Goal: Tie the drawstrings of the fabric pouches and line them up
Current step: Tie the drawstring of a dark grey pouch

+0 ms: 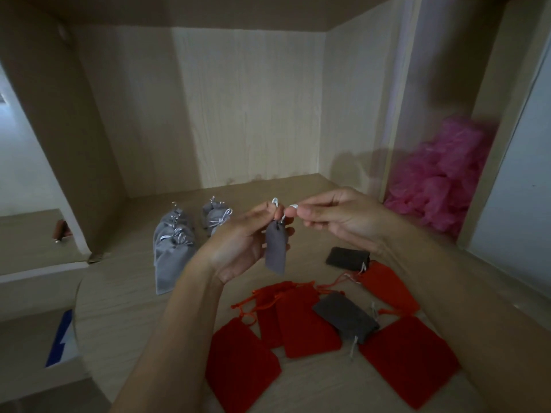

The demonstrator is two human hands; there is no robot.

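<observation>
Left hand: your left hand [238, 242] pinches the grey pouch [275, 251] at its neck, and it hangs above the tabletop [119, 308].
Right hand: your right hand [337, 222] pinches the white drawstring [293, 207].
Tied pouches [173, 242]: back left, clustered.
Red pouches [298, 317]: flat, nearest you.

Single head-worn wide-angle view, facing forward and down into a wooden compartment [351, 99], close range, shelf floor [119, 293] filling the lower half, back panel [247, 108] in upper centre, forearms [167, 338] entering from the lower edge, left hand [238, 242] and right hand [337, 216] near frame centre.
</observation>
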